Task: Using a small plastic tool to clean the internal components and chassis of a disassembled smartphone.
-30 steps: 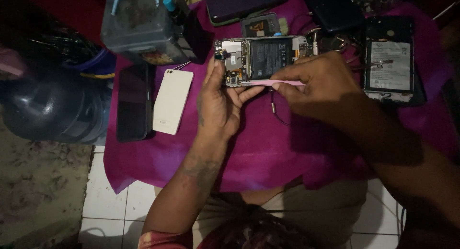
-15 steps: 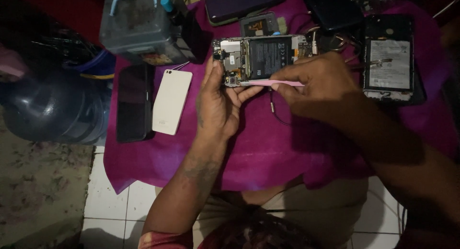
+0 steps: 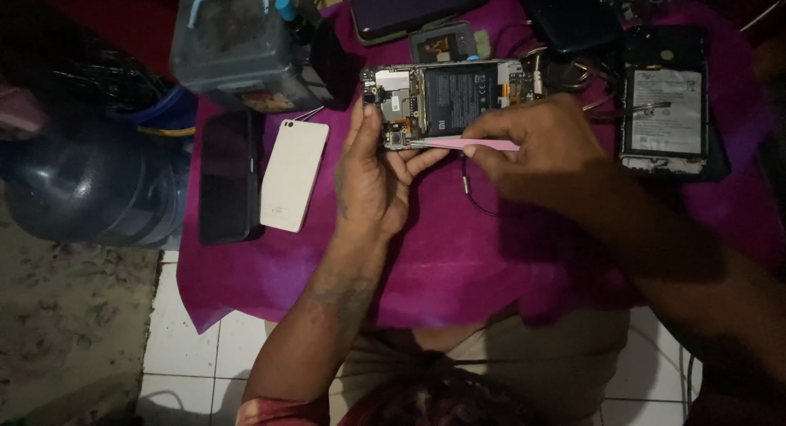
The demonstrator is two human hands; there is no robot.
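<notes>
A: What is held by the left hand (image 3: 372, 180)?

B: An opened smartphone with a dark battery and bare circuit boards (image 3: 450, 102) is gripped at its left end, above the magenta cloth (image 3: 458, 262).

A: And by the right hand (image 3: 536, 143)?

B: Pale pink tweezers (image 3: 467, 145) are pinched, the tip being laid on the phone's lower edge. A white phone back cover (image 3: 293, 174) is seen beside a black phone (image 3: 225, 176).
</notes>
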